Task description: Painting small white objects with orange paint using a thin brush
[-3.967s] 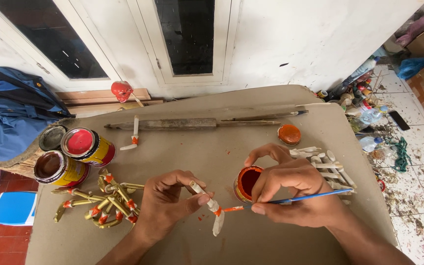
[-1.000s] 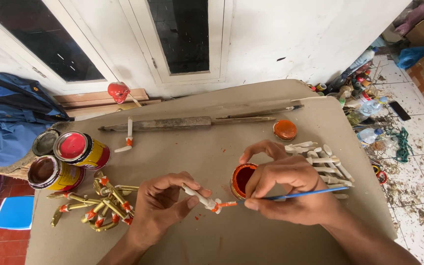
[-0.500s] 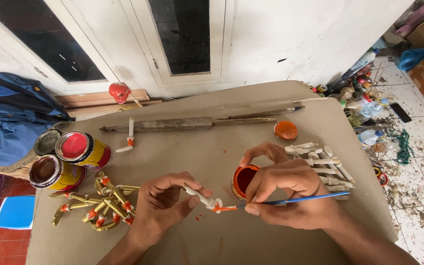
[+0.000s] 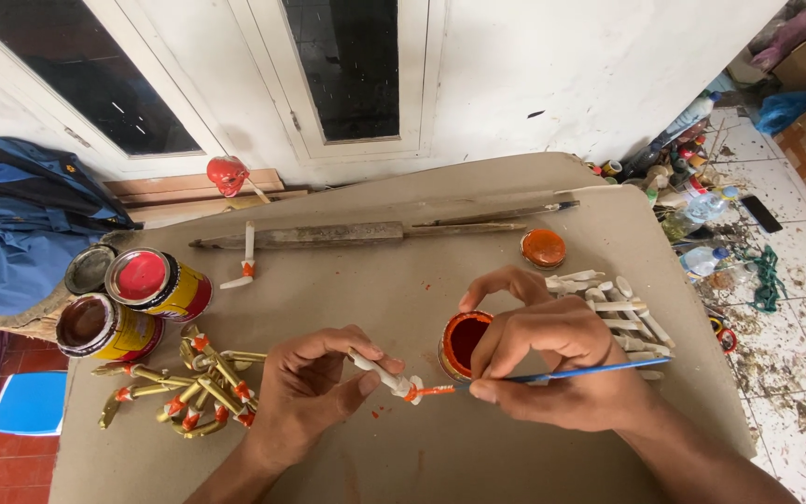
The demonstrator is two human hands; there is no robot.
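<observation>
My left hand (image 4: 314, 397) pinches a small pale wooden piece (image 4: 382, 373) whose tip carries an orange band. My right hand (image 4: 562, 359) holds a thin blue-handled paintbrush (image 4: 590, 371), and its orange bristles touch that banded tip. Just behind the brush stands an open jar of orange-red paint (image 4: 462, 343), partly hidden by my right fingers. The jar's orange lid (image 4: 544, 248) lies farther back on the brown board (image 4: 403, 280).
A heap of unpainted pale pieces (image 4: 613, 303) lies right of my right hand. Gold pieces with orange bands (image 4: 188, 387) are piled at the left, near two paint cans (image 4: 128, 303). A long dirty stick (image 4: 347, 231) crosses the back. A blue bag (image 4: 20, 215) sits far left.
The wooden piece has been turned from hanging down to lying nearly level in my left fingers. The brush stays at its orange tip. Both hands have barely shifted.
</observation>
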